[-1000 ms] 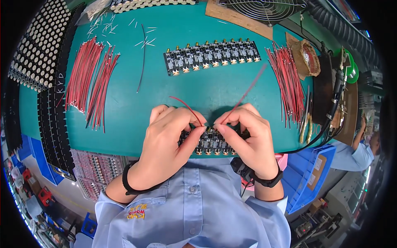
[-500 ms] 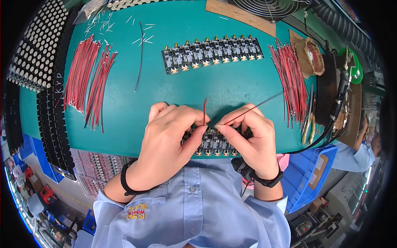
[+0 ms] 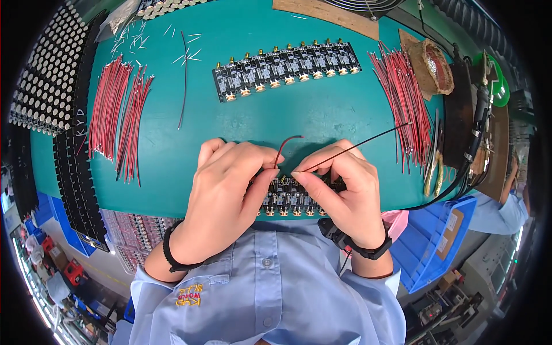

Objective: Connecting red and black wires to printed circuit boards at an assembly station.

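My left hand (image 3: 227, 184) is closed in a pinch on a short red wire (image 3: 280, 150), whose free end curves up and right. Thumb and fingertips of my right hand (image 3: 345, 181) pinch a dark wire (image 3: 362, 144) that slants up to the right. Whether the two wires join between my fingertips cannot be made out. Both hands are above a strip of small black circuit boards (image 3: 294, 202) at the table's near edge, which they partly cover. Farther off lies a similar board strip (image 3: 287, 72) with gold connectors.
Bundles of red and black wires lie at left (image 3: 109, 109) and right (image 3: 402, 98). A single dark wire (image 3: 184, 80) and white slivers (image 3: 131, 37) lie at the back left. Tweezers (image 3: 432, 155), a brown holder (image 3: 435, 75) and a cable (image 3: 474, 126) occupy the right side.
The wire at my left hand has bent from upright toward the right. The right-hand wire now reaches farther right. Both hands have shifted slightly left, still pinching.
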Demonstrator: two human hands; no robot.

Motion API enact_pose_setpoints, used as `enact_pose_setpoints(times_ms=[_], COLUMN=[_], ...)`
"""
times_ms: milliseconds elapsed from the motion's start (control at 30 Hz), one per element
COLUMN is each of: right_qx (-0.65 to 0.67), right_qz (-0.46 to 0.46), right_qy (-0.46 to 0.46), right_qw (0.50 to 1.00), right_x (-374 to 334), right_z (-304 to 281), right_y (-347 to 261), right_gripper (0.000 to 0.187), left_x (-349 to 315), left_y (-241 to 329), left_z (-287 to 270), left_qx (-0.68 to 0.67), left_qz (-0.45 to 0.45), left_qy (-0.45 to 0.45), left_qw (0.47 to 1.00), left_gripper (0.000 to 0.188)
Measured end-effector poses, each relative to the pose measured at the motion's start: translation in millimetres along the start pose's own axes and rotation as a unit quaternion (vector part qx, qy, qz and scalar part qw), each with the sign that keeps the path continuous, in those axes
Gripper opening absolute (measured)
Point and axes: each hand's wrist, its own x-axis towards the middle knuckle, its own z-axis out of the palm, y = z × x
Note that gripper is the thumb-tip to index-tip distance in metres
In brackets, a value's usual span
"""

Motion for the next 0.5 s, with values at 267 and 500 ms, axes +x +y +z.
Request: enact_pose_setpoints(times_ms=[267,500], right_qx=[-0.001,0.01], right_qz=[-0.003,-0.004], right_qy=[-0.003,0.002], right_qw=[1.0,1.0], right_x=[-1.0,-2.1], right_z=[-0.3,2.4], right_y=[1.0,3.7], right_gripper=[0.014,0.013], left_x=[0.5,-0.2], left_y=[0.7,0.3], left_z=[1.6,4.0], left_qx=[0.005,-0.001], left_qz=[0.004,0.009], left_qy=[0.0,0.008], left_qw=[1.0,1.0], left_gripper=[0.017,0.018])
